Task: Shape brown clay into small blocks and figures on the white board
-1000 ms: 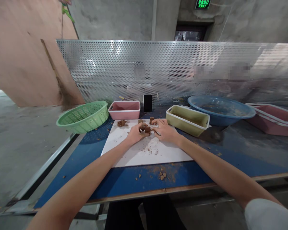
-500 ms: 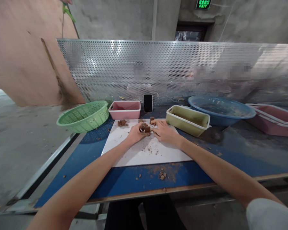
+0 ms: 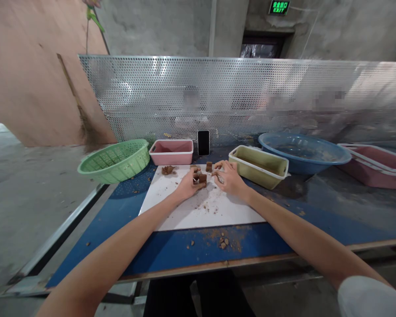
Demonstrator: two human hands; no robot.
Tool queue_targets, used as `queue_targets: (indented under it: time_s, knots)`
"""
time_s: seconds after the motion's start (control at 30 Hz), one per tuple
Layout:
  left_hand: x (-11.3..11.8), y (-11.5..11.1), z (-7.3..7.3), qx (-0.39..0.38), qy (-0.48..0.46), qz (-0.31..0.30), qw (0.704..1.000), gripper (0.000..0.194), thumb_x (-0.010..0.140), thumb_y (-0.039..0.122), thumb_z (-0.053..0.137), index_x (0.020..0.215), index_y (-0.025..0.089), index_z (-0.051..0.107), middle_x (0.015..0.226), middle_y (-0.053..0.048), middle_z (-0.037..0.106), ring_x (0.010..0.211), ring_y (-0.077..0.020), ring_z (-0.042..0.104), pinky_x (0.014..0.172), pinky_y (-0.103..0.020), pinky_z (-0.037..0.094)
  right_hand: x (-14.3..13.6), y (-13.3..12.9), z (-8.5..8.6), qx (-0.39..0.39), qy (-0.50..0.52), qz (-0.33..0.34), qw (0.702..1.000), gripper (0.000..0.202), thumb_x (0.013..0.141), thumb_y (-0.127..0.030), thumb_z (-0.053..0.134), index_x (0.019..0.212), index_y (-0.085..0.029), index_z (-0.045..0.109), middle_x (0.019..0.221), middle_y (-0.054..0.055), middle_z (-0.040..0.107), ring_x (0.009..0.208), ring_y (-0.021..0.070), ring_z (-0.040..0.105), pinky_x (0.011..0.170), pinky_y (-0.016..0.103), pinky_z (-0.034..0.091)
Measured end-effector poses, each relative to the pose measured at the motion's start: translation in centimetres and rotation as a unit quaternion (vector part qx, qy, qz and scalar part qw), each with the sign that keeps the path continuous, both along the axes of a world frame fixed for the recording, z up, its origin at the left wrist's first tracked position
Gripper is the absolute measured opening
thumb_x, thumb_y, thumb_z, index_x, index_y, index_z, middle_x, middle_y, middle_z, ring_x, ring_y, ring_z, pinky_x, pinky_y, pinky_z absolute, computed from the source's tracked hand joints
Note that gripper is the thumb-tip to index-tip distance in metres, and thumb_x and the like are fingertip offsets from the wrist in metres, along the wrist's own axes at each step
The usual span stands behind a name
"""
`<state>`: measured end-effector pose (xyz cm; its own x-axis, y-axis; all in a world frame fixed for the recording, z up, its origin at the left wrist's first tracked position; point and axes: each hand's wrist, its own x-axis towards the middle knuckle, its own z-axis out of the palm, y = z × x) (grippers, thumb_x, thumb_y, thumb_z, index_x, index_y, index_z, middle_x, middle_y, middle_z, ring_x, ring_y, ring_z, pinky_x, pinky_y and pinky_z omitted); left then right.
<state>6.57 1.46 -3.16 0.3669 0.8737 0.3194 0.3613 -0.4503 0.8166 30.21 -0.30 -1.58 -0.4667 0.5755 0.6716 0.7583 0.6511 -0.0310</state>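
On 1 white board (image 3: pixel 204 211), brown lump (image 3: pixel 202 178) toward its far edge, clamped in my left fingers (image 3: pixel 188 184); my right hand (image 3: pixel 229 177), fingers slightly apart, beside 1 green trough (image 3: pixel 258 165); bare board toward me; 1 sign (image 3: pixel 279 7), lettered "EXIT", above.

- A worker's left hand (image 3: pixel 185 185) and right hand (image 3: pixel 231 180) are bare, each with slim fingers.
- The left forearm (image 3: pixel 125 241) is uncovered to the frame's edge.
- A plain, pale white sleeve (image 3: pixel 366 296) with a rounded hem ends above the right forearm (image 3: pixel 293 227).
- Black trousers (image 3: pixel 225 294) cover both legs.
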Motion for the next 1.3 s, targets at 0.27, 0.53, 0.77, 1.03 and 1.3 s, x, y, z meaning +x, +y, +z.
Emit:
queue_targets:
  time_s: [0.27,0.53,0.77,1.03,1.3]
  knots:
    - [1.2,0.9,0.2,0.017,-0.03,0.037,0.999,0.059,0.075,0.022,0.081,0.125,0.02,0.05,0.11,-0.008,0.074,0.102,-0.0251,0.07,0.091,-0.04,0.051,0.1,0.5,-0.1,0.001,0.067,-0.03,0.997,0.015,0.097,-0.02,0.055,0.091,-0.021,0.068,0.116,0.011,0.063,0.114,0.0279,0.058,0.101,0.049,0.032]
    - [3.7,2.1,-0.4,0.001,-0.067,-0.003,0.998,0.06,0.073,0.024,0.084,0.123,0.021,0.052,0.101,-0.006,0.077,0.09,-0.0237,0.073,0.081,-0.036,0.055,0.3,0.6,0.1,-0.004,0.087,-0.025,0.996,0.017,0.097,-0.019,0.055,0.09,-0.02,0.07,0.114,0.01,0.062,0.112,0.0272,0.059,0.099,0.048,0.032]
    - [3.2,1.2,0.3,0.03,-0.01,0.023,0.999,0.078,0.066,0.034,0.092,0.131,0.02,0.052,0.114,-0.011,0.075,0.102,-0.0276,0.07,0.089,-0.041,0.055,0.2,0.5,0.2,-0.015,0.091,-0.017,0.996,0.018,0.098,-0.02,0.054,0.091,-0.02,0.071,0.114,0.011,0.062,0.113,0.0275,0.058,0.101,0.049,0.033]
    - [-5.3,1.1,3.1,0.255,0.157,0.316,0.9,0.033,0.096,0.029,0.058,0.126,0.014,0.056,0.129,-0.021,0.061,0.128,-0.0393,0.051,0.112,-0.055,0.038,-0.2,0.2,0.3,-0.036,0.089,-0.015,0.995,0.021,0.098,-0.021,0.053,0.093,-0.021,0.073,0.117,0.012,0.061,0.114,0.029,0.057,0.103,0.05,0.035]
    - [-9.2,4.1,0.1,0.123,0.223,0.27,0.928,0.036,0.086,0.026,0.066,0.118,0.012,0.056,0.127,-0.026,0.061,0.124,-0.0435,0.053,0.108,-0.058,0.039,-0.4,0.1,0.2,-0.035,0.097,-0.009,0.995,0.019,0.098,-0.021,0.053,0.091,-0.021,0.07,0.116,0.011,0.062,0.115,0.0282,0.058,0.098,0.049,0.035]
